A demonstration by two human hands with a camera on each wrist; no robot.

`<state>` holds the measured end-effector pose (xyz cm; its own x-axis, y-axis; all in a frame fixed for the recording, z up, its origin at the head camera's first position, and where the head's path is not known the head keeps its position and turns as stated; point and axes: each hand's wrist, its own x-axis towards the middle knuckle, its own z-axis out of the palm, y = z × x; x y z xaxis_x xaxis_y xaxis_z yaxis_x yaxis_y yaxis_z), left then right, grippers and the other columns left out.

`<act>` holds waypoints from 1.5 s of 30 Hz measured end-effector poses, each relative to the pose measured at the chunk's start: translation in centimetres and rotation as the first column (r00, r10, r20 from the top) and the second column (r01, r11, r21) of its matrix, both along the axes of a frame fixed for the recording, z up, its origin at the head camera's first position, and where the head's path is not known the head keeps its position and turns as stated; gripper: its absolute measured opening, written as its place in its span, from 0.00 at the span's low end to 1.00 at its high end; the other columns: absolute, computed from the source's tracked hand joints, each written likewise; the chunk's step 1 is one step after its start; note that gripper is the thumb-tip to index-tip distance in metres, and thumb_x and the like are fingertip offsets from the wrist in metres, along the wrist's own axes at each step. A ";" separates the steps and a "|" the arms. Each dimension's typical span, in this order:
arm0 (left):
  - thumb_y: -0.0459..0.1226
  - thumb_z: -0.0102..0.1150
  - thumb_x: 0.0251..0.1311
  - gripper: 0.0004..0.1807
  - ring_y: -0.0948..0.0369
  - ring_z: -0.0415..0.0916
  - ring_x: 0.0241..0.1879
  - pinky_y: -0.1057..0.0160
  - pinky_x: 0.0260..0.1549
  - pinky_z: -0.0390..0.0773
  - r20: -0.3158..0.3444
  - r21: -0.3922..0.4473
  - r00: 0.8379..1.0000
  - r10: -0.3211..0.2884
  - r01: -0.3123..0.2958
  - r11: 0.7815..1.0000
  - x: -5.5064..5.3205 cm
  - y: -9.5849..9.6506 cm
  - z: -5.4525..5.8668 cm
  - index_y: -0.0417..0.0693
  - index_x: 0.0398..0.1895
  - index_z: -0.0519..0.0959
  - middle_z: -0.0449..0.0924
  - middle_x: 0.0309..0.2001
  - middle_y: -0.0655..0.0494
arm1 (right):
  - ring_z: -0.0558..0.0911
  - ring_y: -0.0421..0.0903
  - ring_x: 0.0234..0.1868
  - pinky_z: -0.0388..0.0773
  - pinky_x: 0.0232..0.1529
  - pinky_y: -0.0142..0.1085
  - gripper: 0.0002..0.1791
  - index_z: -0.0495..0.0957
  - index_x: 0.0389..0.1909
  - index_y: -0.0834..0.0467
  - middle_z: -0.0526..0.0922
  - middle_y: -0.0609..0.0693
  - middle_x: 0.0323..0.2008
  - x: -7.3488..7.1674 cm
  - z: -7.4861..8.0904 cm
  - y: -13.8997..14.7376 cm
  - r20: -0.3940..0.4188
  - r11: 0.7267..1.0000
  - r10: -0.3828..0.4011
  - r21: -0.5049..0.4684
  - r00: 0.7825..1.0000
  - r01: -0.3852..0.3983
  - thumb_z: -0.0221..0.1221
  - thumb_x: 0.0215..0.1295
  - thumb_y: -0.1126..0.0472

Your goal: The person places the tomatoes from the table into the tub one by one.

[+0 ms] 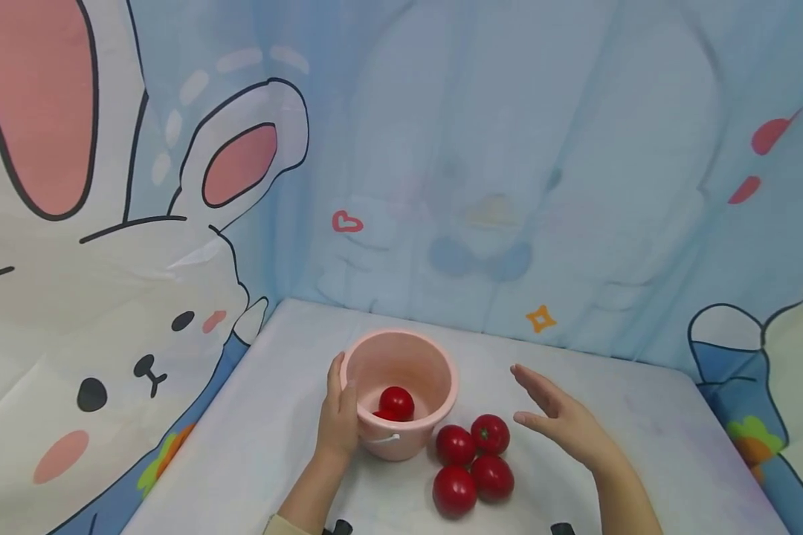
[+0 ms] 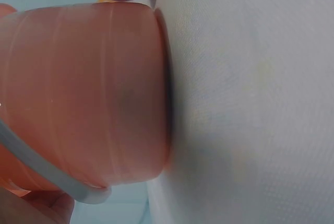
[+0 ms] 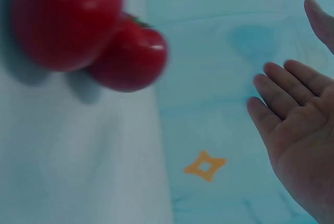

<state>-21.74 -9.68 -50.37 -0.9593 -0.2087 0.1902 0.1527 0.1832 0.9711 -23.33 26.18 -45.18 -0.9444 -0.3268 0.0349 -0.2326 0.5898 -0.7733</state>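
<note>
A pink bucket point(image 1: 401, 446) stands upright on the table, tilted slightly in the head view, with two red tomatoes point(image 1: 397, 402) inside. My left hand point(image 1: 337, 420) grips its left side, thumb up by the rim; in the left wrist view the bucket's pale handle point(image 2: 47, 164) hangs beside the fingers. Several more red tomatoes point(image 1: 491, 477) lie clustered to the right of the bucket, and one tomato point(image 3: 130, 57) shows a green stem end. Over the table right of that cluster, my right hand point(image 1: 569, 427) is held with fingers extended and thumb apart, holding nothing.
The white tabletop point(image 1: 642, 416) runs back to a blue cartoon curtain point(image 1: 542, 148). A large printed rabbit point(image 1: 140, 312) fills the curtain at left. Two small black objects point(image 1: 563, 528) show at the near edge.
</note>
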 end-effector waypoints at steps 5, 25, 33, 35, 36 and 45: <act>0.50 0.39 0.73 0.30 0.59 0.61 0.72 0.42 0.61 0.74 0.013 0.014 1.000 0.001 -0.002 1.000 0.1 -0.1 -0.2 0.78 0.75 0.49 0.60 0.73 0.71 | 0.55 0.59 0.78 0.64 0.68 0.57 0.48 0.54 0.77 0.47 0.58 0.54 0.77 0.4 -3.3 -0.4 0.079 0.993 -0.110 -0.028 0.991 0.113 0.65 0.60 0.41; 0.47 0.37 0.74 0.29 0.58 0.59 0.74 0.40 0.64 0.70 0.027 0.022 1.000 0.001 -0.002 1.000 0.1 0.0 0.0 0.80 0.75 0.48 0.58 0.75 0.71 | 0.60 0.62 0.75 0.74 0.63 0.55 0.51 0.62 0.73 0.47 0.65 0.56 0.73 -0.2 -8.9 -0.8 0.288 0.978 -0.188 -0.034 0.939 0.206 0.70 0.48 0.38; 0.50 0.38 0.74 0.29 0.58 0.60 0.73 0.41 0.63 0.72 0.018 0.021 1.000 -0.006 0.005 1.000 0.2 -0.1 -0.1 0.77 0.75 0.49 0.59 0.74 0.71 | 0.65 0.61 0.72 0.76 0.61 0.56 0.51 0.64 0.72 0.47 0.69 0.55 0.71 -0.4 -9.8 -1.0 0.269 0.976 -0.217 0.028 0.938 0.218 0.71 0.46 0.37; 0.51 0.38 0.73 0.29 0.58 0.60 0.73 0.41 0.62 0.73 0.017 0.020 1.000 -0.005 0.005 1.000 0.2 -0.1 -0.1 0.77 0.75 0.49 0.59 0.74 0.71 | 0.67 0.61 0.71 0.76 0.60 0.56 0.50 0.65 0.72 0.47 0.71 0.55 0.69 -0.5 -10.0 -1.0 0.262 0.974 -0.224 0.039 0.939 0.221 0.71 0.45 0.37; 0.52 0.39 0.73 0.29 0.58 0.61 0.72 0.41 0.62 0.73 0.017 0.021 1.000 -0.006 0.006 1.000 0.2 -0.1 -0.1 0.77 0.75 0.49 0.59 0.74 0.71 | 0.68 0.61 0.70 0.77 0.60 0.56 0.50 0.65 0.72 0.47 0.71 0.56 0.69 -0.5 -10.1 -1.0 0.257 0.974 -0.226 0.046 0.940 0.221 0.71 0.45 0.38; 0.50 0.38 0.74 0.28 0.58 0.60 0.73 0.40 0.63 0.71 0.012 0.032 1.000 -0.012 0.012 0.999 0.1 0.0 -0.1 0.79 0.75 0.49 0.59 0.74 0.70 | 0.70 0.62 0.69 0.78 0.59 0.55 0.49 0.66 0.71 0.47 0.73 0.56 0.67 -0.6 -10.4 -1.0 0.264 0.972 -0.233 0.038 0.936 0.231 0.72 0.46 0.41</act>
<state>-21.67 -9.72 -50.48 -0.9639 -0.2030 0.1723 0.1432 0.1503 0.9782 -23.95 25.22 -55.57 -0.9687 -0.0968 -0.2284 0.1243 0.6074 -0.7846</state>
